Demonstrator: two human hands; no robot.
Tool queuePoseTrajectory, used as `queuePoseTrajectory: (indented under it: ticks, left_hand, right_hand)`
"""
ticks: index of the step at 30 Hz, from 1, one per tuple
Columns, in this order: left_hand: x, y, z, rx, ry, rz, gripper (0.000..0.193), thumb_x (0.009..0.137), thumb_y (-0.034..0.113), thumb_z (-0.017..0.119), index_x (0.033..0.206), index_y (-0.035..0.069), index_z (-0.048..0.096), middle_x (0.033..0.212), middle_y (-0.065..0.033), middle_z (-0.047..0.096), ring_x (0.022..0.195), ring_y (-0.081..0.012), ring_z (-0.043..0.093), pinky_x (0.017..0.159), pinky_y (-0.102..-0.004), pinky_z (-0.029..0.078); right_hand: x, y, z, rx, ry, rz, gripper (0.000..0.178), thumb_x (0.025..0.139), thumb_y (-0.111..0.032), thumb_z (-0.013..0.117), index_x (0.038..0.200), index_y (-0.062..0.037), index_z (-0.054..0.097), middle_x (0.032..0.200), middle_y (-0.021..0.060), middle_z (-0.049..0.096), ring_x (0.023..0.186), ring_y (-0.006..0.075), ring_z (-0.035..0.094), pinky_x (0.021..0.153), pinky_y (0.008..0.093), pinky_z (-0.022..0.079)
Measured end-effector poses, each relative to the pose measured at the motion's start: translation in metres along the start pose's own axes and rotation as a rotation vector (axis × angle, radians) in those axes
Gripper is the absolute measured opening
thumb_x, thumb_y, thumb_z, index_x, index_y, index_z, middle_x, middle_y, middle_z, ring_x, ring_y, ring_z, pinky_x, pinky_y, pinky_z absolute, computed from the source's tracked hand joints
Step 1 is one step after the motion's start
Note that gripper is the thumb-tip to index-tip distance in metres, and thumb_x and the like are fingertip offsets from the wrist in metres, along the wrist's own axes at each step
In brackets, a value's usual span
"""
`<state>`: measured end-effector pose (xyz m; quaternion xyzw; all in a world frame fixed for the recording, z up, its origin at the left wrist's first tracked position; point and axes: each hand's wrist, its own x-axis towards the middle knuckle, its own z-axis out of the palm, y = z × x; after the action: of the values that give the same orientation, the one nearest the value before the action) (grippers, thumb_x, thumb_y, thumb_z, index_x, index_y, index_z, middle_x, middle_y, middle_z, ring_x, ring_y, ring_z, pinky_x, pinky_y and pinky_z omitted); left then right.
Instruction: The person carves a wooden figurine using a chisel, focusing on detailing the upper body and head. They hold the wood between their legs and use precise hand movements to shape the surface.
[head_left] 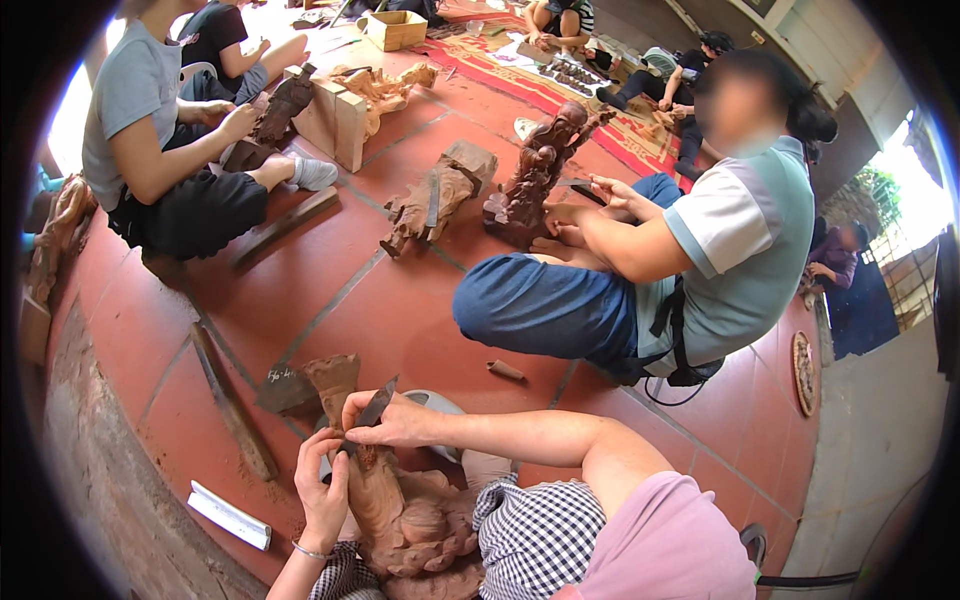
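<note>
A reddish-brown wood carving (425, 530) with rounded, folded relief lies across my lap, on a black-and-white checked cloth (540, 525). My right hand (400, 420) is closed on a thin dark scraper blade (376, 404), tilted over the carving's far part. At the blade's lower end, my left hand (322, 495) has its fingers and thumb bent around the tip, partly hidden. Just beyond my hands sticks up a flared wooden part (333, 382); whether it joins the carving is hard to tell.
Left of me on the red tile floor lie a long wooden-handled tool (232, 405) and a white angled strip (230, 515). A dark metal plate (284, 391) is by the carving. A co-worker (740, 230) sits ahead right with a dark statue (545, 175); another (160, 130) sits far left.
</note>
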<state>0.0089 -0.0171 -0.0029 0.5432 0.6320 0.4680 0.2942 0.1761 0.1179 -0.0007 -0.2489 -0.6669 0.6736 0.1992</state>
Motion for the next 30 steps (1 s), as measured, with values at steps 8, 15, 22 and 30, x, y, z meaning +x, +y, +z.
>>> queuePoseTrajectory:
  ticks: [8,15,22,30]
  left_hand:
    - [0.005,-0.008,-0.004,-0.072,-0.023,-0.119,0.007,0.088,0.003,0.067,0.092,-0.001,0.063,0.114,-0.0145,0.064,0.110,-0.0256,0.061,0.098,-0.0357,0.046]
    - [0.001,-0.006,-0.008,-0.035,-0.080,-0.029,0.007,0.088,0.005,0.069,0.089,-0.001,0.065,0.119,-0.0155,0.064,0.115,-0.0274,0.060,0.101,-0.0361,0.045]
    - [-0.011,-0.003,-0.011,0.010,-0.069,0.051,0.007,0.085,0.003,0.071,0.087,-0.001,0.065,0.125,-0.0179,0.063,0.123,-0.0315,0.058,0.103,-0.0418,0.045]
    - [0.017,0.007,-0.007,0.127,-0.060,0.020,0.010,0.081,-0.004,0.072,0.087,-0.003,0.064,0.100,-0.0179,0.068,0.099,-0.0286,0.068,0.088,-0.0367,0.052]
  right_hand:
    - [0.008,0.000,-0.005,-0.255,-0.161,0.107,0.031,0.084,-0.030,0.076,0.099,-0.0030,0.068,0.098,0.0090,0.068,0.094,0.0208,0.065,0.082,0.0345,0.051]
    - [0.007,0.022,-0.002,-0.200,-0.181,-0.040,0.031,0.077,-0.030,0.079,0.088,-0.0024,0.068,0.110,0.0115,0.064,0.098,0.0244,0.063,0.083,0.0368,0.050]
    - [0.010,0.017,-0.002,-0.220,-0.275,-0.053,0.030,0.071,-0.025,0.082,0.082,-0.0004,0.068,0.114,0.0111,0.062,0.098,0.0243,0.062,0.083,0.0370,0.050]
    - [0.017,0.008,-0.016,-0.022,-0.250,0.104,0.022,0.082,-0.018,0.079,0.093,-0.0010,0.071,0.104,0.0117,0.072,0.099,0.0210,0.065,0.088,0.0366,0.051]
